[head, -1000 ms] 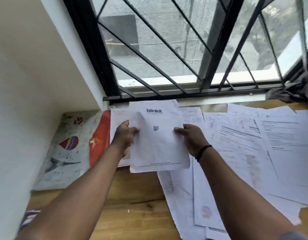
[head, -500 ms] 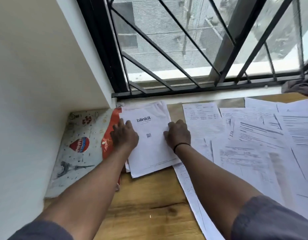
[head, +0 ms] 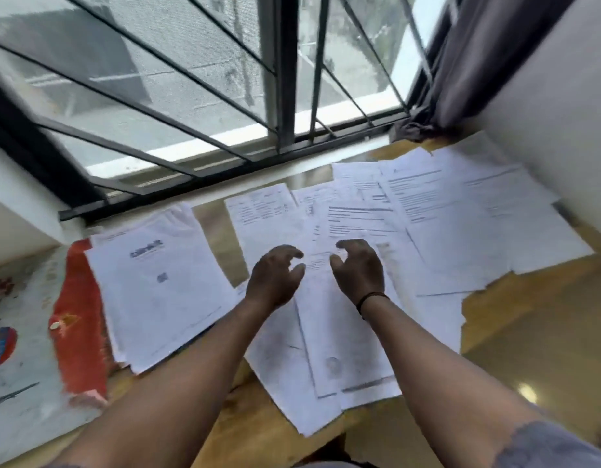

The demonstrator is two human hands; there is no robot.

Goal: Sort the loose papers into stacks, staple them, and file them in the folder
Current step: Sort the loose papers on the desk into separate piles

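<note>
Sorting: your left hand (head: 275, 282) and right hand (head: 358, 268) hover loosely spread, empty, over the loose papers (head: 343, 298); next, gather matching sheets

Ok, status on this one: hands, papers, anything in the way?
Left hand and right hand open, empty, over loose papers. Logo-sheet stack lies apart on the left, partly over the red folder. No stapler visible.

Both hands hover over the messy spread of loose white printed papers (head: 427, 228) on the wooden table (head: 515, 336), left hand (head: 274, 278) and right hand (head: 359, 270) with fingers loosely curled, holding nothing. A neat stack of white sheets (head: 157, 285) sits off to the left, half on a red folder (head: 79, 319).
</note>
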